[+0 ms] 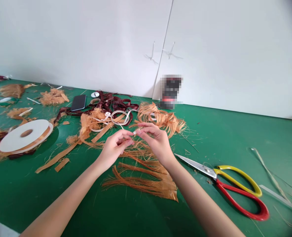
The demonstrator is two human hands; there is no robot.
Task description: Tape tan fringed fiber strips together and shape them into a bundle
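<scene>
Just above the frayed copper ribbon [146,182], the left hand [115,148] and right hand [157,143] work close together, their fingertips almost closed in a fine, steady pinch on a small white plastic strip [135,132]; farther off lie red-and-yellow scissors [234,170] and a ribbon spool [15,141].

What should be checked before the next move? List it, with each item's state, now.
1. Left hand and right hand raised together above the green work surface: ok.
2. Small white piece at the fingertips between the hands: ok, in view.
3. Which hand's grip holds that piece: cannot tell.
4. Red-and-yellow scissors shut: ok.
5. Scissors clear of the right forearm: cannot tell, the blade tip lies close by.
6. Frayed orange fibre strips below the hands, not caught on the fingers: ok.
</scene>
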